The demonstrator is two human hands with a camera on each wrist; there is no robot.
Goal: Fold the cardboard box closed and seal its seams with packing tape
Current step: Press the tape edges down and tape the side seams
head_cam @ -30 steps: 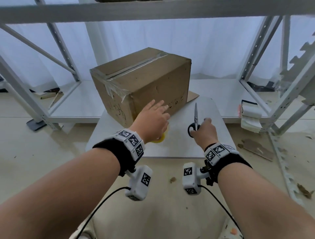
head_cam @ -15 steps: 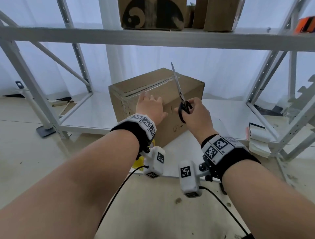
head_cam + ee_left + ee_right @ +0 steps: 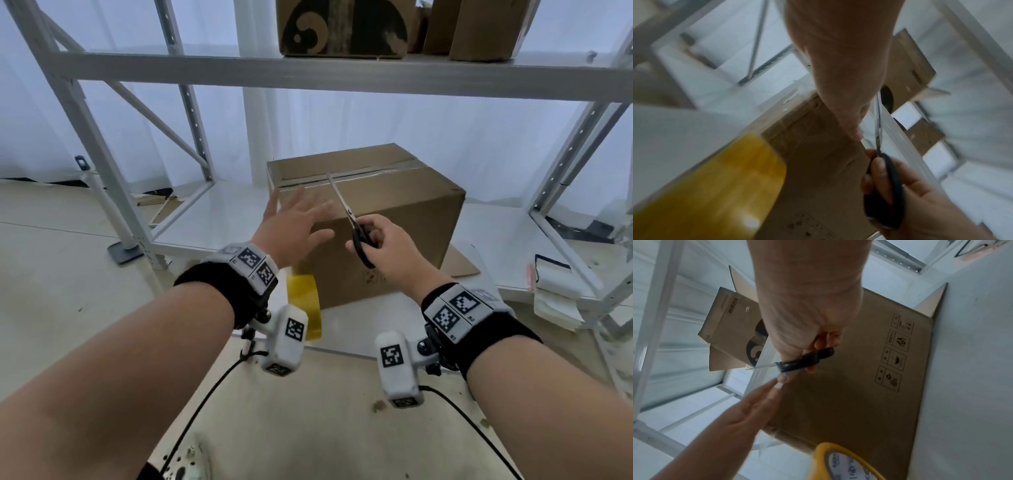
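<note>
The box (image 3: 383,219) is sitting closed on the white table (image 3: 342,329) at my 12 o'clock, clear tape running along its top seam. My left hand (image 3: 294,226) is hovering in front of the box's near top edge, at about 11 o'clock, fingers spread wide and holding nothing; I cannot tell whether the fingertips are touching the cardboard. My right hand (image 3: 387,246) is gripping the black handles of the scissors (image 3: 349,219) at about 1 o'clock, just beside the left hand, with the blades pointing up and away toward the taped seam. The yellow tape roll (image 3: 305,305) is standing on the table against the box's near face, under my left wrist. A shelf (image 3: 342,75) is crossing overhead at 12 o'clock, carrying more boxes (image 3: 342,27). A flat cardboard piece (image 3: 462,263) is lying under the box at 2 o'clock.
</note>
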